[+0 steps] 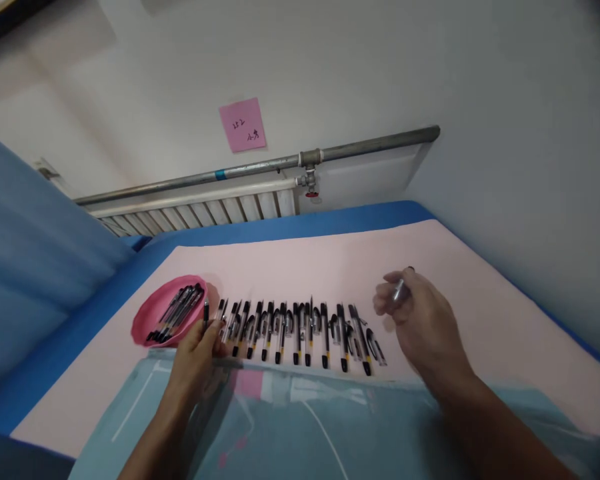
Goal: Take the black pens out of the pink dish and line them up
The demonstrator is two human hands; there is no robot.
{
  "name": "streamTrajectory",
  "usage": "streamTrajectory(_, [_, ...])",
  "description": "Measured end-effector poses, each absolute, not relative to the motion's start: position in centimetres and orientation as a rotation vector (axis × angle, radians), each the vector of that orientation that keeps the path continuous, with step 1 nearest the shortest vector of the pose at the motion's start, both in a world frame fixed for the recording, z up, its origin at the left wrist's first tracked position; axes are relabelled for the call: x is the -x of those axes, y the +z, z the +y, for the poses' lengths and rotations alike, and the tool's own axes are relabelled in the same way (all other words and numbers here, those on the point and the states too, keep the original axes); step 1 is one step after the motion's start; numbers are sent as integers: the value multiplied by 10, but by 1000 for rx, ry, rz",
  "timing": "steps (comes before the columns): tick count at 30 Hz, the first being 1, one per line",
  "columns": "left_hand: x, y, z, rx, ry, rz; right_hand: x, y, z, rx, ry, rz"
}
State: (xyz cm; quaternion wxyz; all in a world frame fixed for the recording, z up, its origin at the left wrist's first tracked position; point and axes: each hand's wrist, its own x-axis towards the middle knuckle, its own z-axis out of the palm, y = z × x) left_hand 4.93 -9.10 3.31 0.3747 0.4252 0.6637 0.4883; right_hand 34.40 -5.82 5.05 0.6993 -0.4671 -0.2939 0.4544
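Note:
A row of several black pens (300, 330) lies side by side on the pink table cover (305, 267). A pink bowl (147, 319) at the left holds several more pens. My left hand (197, 350) is closed around a black pen (206, 312) at the left end of the row, beside the bowl. My right hand (415, 313) hovers right of the row, fingers pinched on a small clear pen part (399, 289) with a dark tip.
A light blue sheet (290, 420) covers the near table edge. Blue padding (45, 267) borders the left and far sides. A radiator (205, 210), a metal pipe (260, 167) and a pink sticky note (243, 125) are on the wall behind.

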Motion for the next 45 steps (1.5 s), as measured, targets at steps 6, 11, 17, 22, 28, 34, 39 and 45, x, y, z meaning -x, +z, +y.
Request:
streamTrajectory(6, [-67, 36, -97, -1040, 1271, 1562, -342, 46, -59, 1087, 967, -713])
streamTrajectory(11, [-85, 40, -97, -1029, 1225, 1510, -343, 44, -58, 1118, 969, -741])
streamTrajectory(17, [-103, 40, -100, -979, 1178, 1415, -344, 39, -58, 1106, 986, -788])
streamTrajectory(22, [-111, 32, -100, -988, 1118, 1399, -345, 39, -58, 1118, 982, -825])
streamTrajectory(28, [-129, 40, -103, -983, 1042, 1364, -346, 39, -59, 1076, 1015, -836])
streamTrajectory(34, [-144, 36, -103, -962, 963, 1264, -346, 41, -61, 1056, 1020, -841])
streamTrajectory(39, [-159, 40, -103, -948, 923, 1223, -346, 43, -61, 1059, 1038, -833])
streamTrajectory(45, [-186, 43, -100, -982, 823, 1145, -346, 44, -62, 1072, 1024, -814])
